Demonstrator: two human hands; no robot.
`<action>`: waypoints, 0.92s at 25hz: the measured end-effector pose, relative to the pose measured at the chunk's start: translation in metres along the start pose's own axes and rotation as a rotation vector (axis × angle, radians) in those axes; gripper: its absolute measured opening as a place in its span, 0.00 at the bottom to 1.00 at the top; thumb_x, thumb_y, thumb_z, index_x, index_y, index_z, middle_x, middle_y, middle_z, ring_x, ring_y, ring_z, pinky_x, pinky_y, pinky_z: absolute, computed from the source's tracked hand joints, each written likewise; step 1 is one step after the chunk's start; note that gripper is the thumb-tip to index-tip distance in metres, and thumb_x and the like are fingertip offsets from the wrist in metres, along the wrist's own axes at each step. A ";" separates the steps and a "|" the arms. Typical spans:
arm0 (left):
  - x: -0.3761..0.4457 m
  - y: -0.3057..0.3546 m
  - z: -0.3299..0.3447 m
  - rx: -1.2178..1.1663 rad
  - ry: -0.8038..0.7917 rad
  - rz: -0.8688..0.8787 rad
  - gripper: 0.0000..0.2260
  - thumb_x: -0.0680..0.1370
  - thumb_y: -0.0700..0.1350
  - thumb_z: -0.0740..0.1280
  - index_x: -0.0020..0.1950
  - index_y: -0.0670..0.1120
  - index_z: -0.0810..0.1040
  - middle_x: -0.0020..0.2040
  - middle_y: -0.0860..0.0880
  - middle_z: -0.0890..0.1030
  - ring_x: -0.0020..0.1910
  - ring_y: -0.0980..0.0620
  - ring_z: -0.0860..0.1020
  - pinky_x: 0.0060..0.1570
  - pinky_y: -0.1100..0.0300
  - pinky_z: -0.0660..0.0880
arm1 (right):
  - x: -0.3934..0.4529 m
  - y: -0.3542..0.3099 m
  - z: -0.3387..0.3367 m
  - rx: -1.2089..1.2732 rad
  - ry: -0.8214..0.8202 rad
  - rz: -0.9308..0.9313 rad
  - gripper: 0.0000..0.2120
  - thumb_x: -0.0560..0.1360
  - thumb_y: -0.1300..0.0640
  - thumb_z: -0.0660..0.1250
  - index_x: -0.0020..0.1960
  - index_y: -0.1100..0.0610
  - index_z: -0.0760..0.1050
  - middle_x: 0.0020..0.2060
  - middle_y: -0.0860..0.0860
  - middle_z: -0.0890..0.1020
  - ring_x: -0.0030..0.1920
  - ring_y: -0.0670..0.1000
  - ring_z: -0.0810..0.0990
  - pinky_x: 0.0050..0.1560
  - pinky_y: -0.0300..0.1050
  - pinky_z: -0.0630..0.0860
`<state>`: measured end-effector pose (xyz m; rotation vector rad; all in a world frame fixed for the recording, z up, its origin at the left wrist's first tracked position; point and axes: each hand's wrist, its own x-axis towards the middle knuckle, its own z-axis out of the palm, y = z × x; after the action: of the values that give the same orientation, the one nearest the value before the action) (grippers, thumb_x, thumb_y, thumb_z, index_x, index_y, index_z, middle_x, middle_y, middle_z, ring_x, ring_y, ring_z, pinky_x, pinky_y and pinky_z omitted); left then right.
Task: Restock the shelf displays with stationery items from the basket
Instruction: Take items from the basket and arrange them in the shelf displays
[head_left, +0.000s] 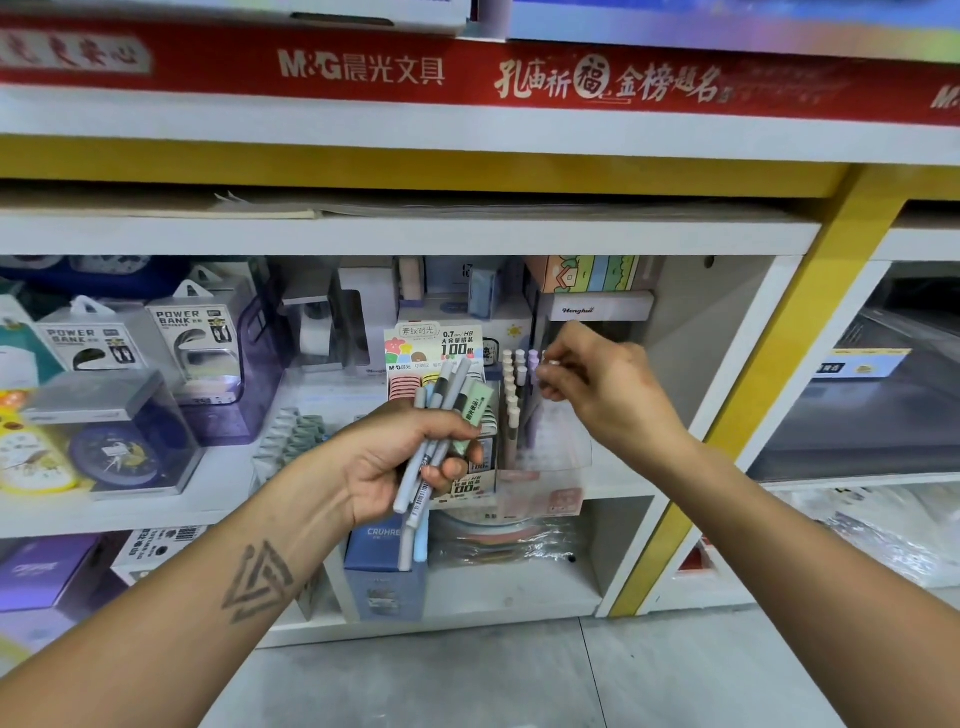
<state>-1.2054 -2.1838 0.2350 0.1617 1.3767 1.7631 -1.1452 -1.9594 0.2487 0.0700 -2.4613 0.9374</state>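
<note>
My left hand (400, 457) is closed around a bundle of pens (439, 415) in grey, pale blue and green, held upright in front of the middle shelf. My right hand (597, 379) is up at the pen display stand (519, 410), thumb and forefinger pinched on the top of one pen (551, 364) at the rack's right side. The stand holds rows of upright pens with beige and lilac caps behind a clear front. A pencil-lead card display (441, 348) stands just left of the rack. No basket is in view.
Power bank boxes (192, 338) and a clear clock box (119, 447) fill the shelf's left. A white Henghui box (602, 309) sits behind the rack. A blue box (384, 561) stands on the lower shelf. A yellow post (810, 332) divides off the right bay. Grey floor lies below.
</note>
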 end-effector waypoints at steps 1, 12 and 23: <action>0.000 0.000 0.000 0.001 0.003 0.004 0.06 0.74 0.33 0.68 0.49 0.38 0.73 0.36 0.39 0.78 0.24 0.52 0.72 0.16 0.66 0.67 | 0.000 0.002 0.002 -0.016 -0.017 -0.010 0.05 0.79 0.59 0.68 0.46 0.55 0.73 0.35 0.50 0.83 0.39 0.51 0.83 0.45 0.56 0.80; -0.001 -0.002 0.005 -0.031 -0.008 0.003 0.06 0.76 0.32 0.65 0.52 0.36 0.74 0.40 0.39 0.79 0.23 0.53 0.72 0.16 0.67 0.66 | 0.002 0.013 0.017 -0.388 -0.096 -0.188 0.08 0.80 0.54 0.67 0.52 0.57 0.83 0.48 0.52 0.81 0.49 0.55 0.78 0.46 0.55 0.78; -0.004 0.001 0.013 -0.035 -0.043 0.026 0.08 0.77 0.36 0.67 0.55 0.37 0.78 0.42 0.39 0.82 0.23 0.55 0.72 0.17 0.70 0.67 | 0.000 -0.034 0.018 0.749 -0.182 0.423 0.09 0.74 0.66 0.73 0.52 0.68 0.79 0.32 0.57 0.83 0.28 0.52 0.77 0.26 0.40 0.73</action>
<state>-1.1960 -2.1770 0.2425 0.1977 1.3176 1.7945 -1.1451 -1.9967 0.2582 -0.1217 -2.1723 2.0753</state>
